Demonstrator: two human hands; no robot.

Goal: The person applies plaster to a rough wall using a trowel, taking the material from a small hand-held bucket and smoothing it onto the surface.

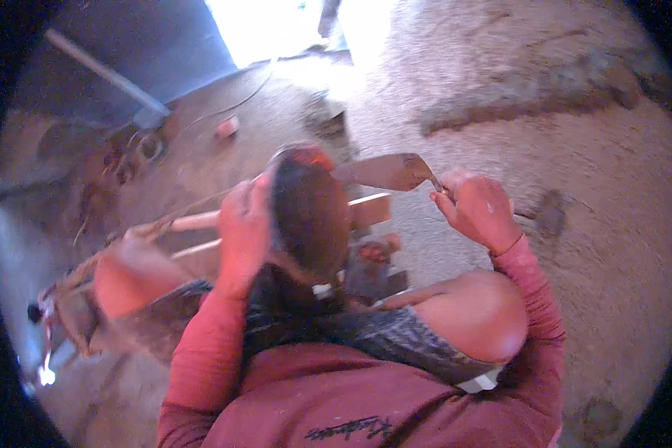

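Observation:
My left hand (245, 228) grips the side of a dark, round, bowl-like container (310, 220), held tilted in front of my lap. Reddish material shows at its far rim; motion blur hides what else it holds. In my right hand (479, 209) is a trowel (388, 172), the fingers wrapped round its handle. Its flat blade points left, and the tip comes up to the container's far right rim. Whether the two touch, I cannot tell.
Wooden poles (194, 222) run off to the left, beside my bare knee. A short board (370, 210) lies past the container. Rough, mortar-like surface (500, 89) spreads at right with a raised ridge. A brick piece (227, 127) and a thin hose (239, 101) lie farther off.

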